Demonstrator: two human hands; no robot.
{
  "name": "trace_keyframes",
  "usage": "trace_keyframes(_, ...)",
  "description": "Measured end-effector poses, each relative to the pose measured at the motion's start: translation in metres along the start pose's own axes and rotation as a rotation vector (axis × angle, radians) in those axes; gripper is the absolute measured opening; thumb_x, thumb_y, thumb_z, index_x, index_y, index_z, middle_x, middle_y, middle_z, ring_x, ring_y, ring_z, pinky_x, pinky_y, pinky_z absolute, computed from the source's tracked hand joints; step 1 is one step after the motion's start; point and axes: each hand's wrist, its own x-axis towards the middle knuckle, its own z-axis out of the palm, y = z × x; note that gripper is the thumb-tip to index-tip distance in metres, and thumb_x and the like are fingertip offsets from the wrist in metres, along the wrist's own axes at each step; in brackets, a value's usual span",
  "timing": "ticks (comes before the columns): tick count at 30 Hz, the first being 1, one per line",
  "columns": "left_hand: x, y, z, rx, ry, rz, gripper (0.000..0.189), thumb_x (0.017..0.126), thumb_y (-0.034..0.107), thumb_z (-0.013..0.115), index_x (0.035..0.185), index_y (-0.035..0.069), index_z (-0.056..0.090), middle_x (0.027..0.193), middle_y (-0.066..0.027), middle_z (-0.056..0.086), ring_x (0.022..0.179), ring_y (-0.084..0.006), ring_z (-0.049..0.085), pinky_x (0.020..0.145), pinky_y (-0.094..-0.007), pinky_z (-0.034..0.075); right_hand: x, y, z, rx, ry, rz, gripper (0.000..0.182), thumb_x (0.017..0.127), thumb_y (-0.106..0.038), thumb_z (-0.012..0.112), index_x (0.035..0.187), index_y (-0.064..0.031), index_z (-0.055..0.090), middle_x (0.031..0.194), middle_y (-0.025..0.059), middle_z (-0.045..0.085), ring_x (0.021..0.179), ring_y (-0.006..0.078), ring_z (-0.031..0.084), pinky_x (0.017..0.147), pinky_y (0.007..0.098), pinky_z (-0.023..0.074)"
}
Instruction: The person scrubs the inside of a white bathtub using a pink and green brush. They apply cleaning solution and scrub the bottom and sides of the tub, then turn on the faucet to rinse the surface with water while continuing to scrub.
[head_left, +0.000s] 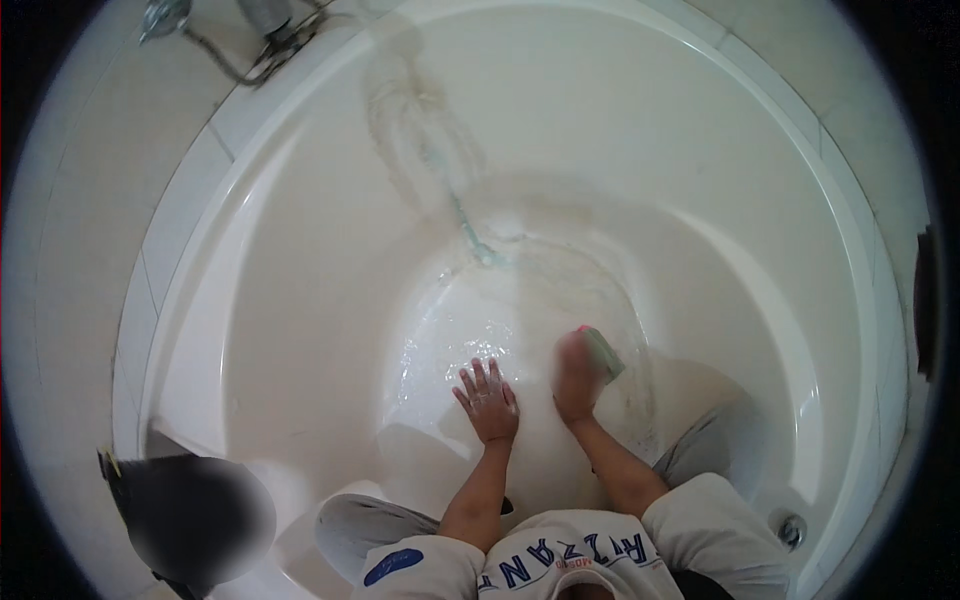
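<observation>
I am low inside a large rounded white bathtub (322, 247). My left hand (487, 405) lies flat with spread fingers on the wet tub floor and holds nothing. To its right, my right hand (577, 375), partly blurred, is closed on a green scouring pad (604, 354) with a bit of pink at its top edge, low over the tub floor. Wet, shiny streaks surround the left fingertips. Brownish marks curve along the floor's edge, and a blue-green stain (466, 225) runs down the far wall to the floor.
At the upper left stand a hand shower (166, 16) with a metal hose (217, 64) and a metal fitting (268, 16). A dark, blurred object (187, 517) is at the lower left. A round metal fitting (791, 530) sits on the tub at the lower right. Tiles border the rim.
</observation>
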Motion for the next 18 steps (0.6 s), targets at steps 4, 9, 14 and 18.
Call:
trace_keyframes(4, 0.001, -0.005, 0.006, -0.009, -0.062, -0.030, 0.057, 0.099, 0.028, 0.050, 0.154, 0.020, 0.038, 0.164, -0.0080, 0.024, 0.152, -0.0356, 0.016, 0.121, -0.0582, 0.008, 0.055, -0.007, 0.012, 0.403, -0.105, -0.062, 0.056, 0.096, -0.018, 0.051, 0.149, -0.0020, 0.040, 0.156, 0.0141, 0.037, 0.146, 0.0343, 0.031, 0.118, 0.0510, 0.0243)
trace_keyframes(9, 0.003, -0.005, 0.003, -0.030, -0.069, -0.043, 0.054, 0.099, 0.026, 0.050, 0.152, 0.021, 0.041, 0.164, -0.0067, 0.025, 0.152, -0.0340, 0.017, 0.122, -0.0571, 0.008, 0.149, -0.020, 0.033, 0.239, 0.035, 0.040, 0.058, 0.096, -0.024, 0.053, 0.148, -0.0008, 0.040, 0.155, 0.0181, 0.038, 0.144, 0.0390, 0.032, 0.118, 0.0548, 0.0239)
trace_keyframes(14, 0.001, -0.006, 0.009, -0.038, -0.019, -0.040, 0.050, 0.099, 0.028, 0.049, 0.148, 0.017, 0.046, 0.162, -0.0093, 0.028, 0.152, -0.0331, 0.019, 0.122, -0.0567, 0.009, 0.160, -0.083, 0.028, 0.341, -0.102, -0.240, 0.059, 0.098, -0.031, 0.051, 0.150, -0.0063, 0.040, 0.158, 0.0154, 0.035, 0.147, 0.0345, 0.028, 0.119, 0.0557, 0.0201)
trace_keyframes(18, 0.001, -0.007, 0.015, -0.073, 0.026, -0.083, 0.047, 0.100, 0.029, 0.049, 0.143, 0.013, 0.050, 0.159, -0.0152, 0.032, 0.151, -0.0326, 0.022, 0.122, -0.0557, 0.011, 0.137, -0.078, 0.007, 0.516, -0.490, -0.834, 0.058, 0.098, -0.042, 0.053, 0.151, -0.0213, 0.042, 0.159, 0.0063, 0.035, 0.148, 0.0267, 0.028, 0.120, 0.0556, 0.0191)
